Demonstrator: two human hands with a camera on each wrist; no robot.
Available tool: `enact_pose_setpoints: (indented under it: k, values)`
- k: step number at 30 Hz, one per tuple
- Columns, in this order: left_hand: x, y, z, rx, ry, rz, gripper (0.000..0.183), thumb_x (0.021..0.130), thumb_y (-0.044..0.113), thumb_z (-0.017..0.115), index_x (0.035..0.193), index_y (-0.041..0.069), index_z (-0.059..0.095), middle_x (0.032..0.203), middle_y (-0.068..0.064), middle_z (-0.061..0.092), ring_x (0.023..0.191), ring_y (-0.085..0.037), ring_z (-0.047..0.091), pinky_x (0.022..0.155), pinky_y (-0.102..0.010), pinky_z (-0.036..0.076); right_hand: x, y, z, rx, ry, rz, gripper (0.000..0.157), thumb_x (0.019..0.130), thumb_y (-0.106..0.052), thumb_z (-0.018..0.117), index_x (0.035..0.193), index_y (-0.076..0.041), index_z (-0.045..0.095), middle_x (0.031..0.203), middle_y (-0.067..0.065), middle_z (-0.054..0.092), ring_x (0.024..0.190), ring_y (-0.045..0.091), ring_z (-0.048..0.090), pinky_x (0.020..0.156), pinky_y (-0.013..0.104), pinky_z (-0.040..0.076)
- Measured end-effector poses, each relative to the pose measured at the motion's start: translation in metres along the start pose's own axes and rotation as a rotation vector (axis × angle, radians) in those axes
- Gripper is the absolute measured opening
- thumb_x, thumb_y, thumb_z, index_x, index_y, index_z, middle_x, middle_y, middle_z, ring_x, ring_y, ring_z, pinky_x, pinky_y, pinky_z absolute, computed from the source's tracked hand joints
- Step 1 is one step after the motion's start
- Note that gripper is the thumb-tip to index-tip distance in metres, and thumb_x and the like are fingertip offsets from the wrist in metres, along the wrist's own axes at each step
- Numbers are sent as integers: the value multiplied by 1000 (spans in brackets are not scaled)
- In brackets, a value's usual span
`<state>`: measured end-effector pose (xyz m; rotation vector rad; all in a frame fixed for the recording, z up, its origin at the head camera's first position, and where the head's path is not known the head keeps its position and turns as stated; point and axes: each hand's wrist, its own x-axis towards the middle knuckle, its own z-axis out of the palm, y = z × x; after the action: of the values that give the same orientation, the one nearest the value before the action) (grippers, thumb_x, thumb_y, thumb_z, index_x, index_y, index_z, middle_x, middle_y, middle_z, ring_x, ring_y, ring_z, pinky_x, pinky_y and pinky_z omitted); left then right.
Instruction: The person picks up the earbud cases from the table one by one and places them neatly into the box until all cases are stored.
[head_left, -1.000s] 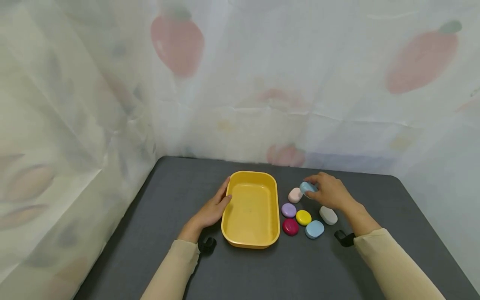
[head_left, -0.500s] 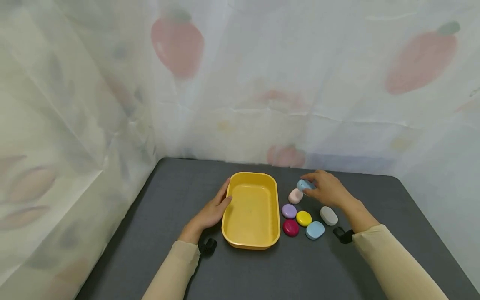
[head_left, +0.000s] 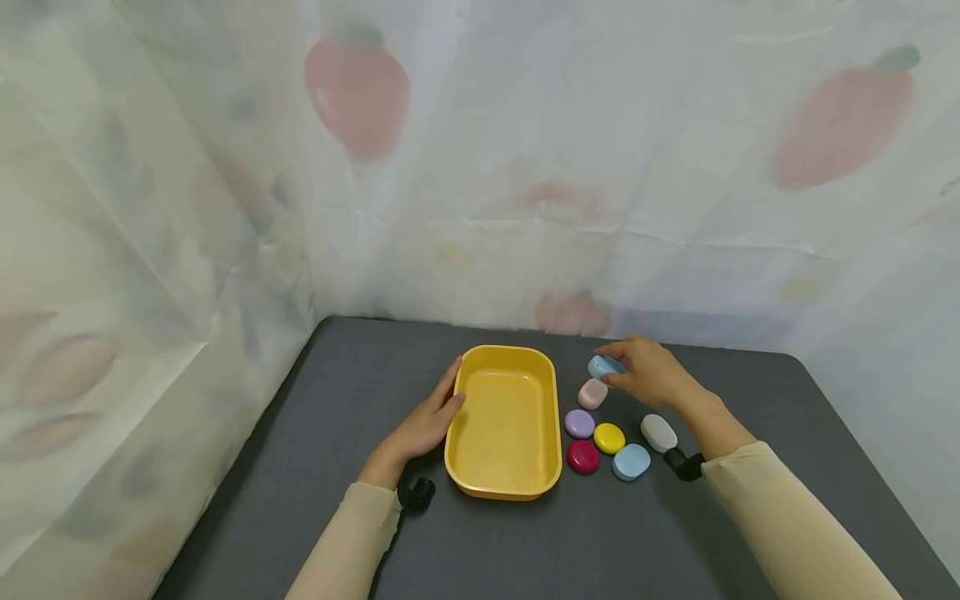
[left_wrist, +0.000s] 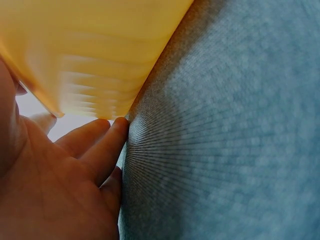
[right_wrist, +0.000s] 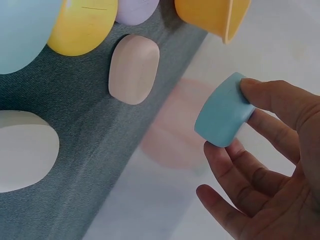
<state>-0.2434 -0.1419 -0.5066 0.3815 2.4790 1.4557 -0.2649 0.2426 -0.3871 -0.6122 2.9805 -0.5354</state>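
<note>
In the head view my left hand [head_left: 422, 422] holds the near-left side of a yellow rectangular tub [head_left: 504, 417], thumb over the rim and fingers along the outer wall. The left wrist view shows fingertips against the tub's ribbed wall [left_wrist: 100, 55]. My right hand [head_left: 651, 372] pinches a small light blue rounded block [right_wrist: 225, 112] between thumb and fingers, raised off the table. Just below it a pale pink rounded block [head_left: 592, 394] lies on the table. Purple [head_left: 580, 423], yellow [head_left: 609, 438], dark red [head_left: 582, 457], light blue [head_left: 631, 462] and white [head_left: 659, 433] pieces lie to the tub's right.
The dark grey table [head_left: 495, 550] has a far edge against a pale curtain [head_left: 465, 250] printed with fruit. Another curtain side [head_left: 135, 400] hangs along the left edge. Black straps [head_left: 416, 494] circle both wrists.
My right hand has moved left and slightly away with the light blue block, from right of the pink block to just above it in the picture. My left hand stays on the tub.
</note>
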Motion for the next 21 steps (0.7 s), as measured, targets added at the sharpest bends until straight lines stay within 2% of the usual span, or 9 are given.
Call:
enact_pose_setpoints:
  k: [11, 21]
  values:
    - [1, -1, 0, -10, -8, 8, 63, 113, 44, 41, 157, 61, 0, 174, 11, 11, 161, -24, 19, 127, -55, 23, 4, -10, -3, -18, -16, -35, 47, 96, -23, 74, 139, -6, 66, 119, 19, 66, 97, 28, 60, 85, 48, 53]
    - [0, 0, -1, -18, -12, 10, 62, 113, 44, 40, 157, 62, 1, 174, 12, 10, 161, -23, 18, 127, -55, 23, 9, -18, -6, -29, -27, -71, 47, 99, -22, 71, 142, -7, 64, 129, 20, 66, 112, 34, 61, 97, 56, 51]
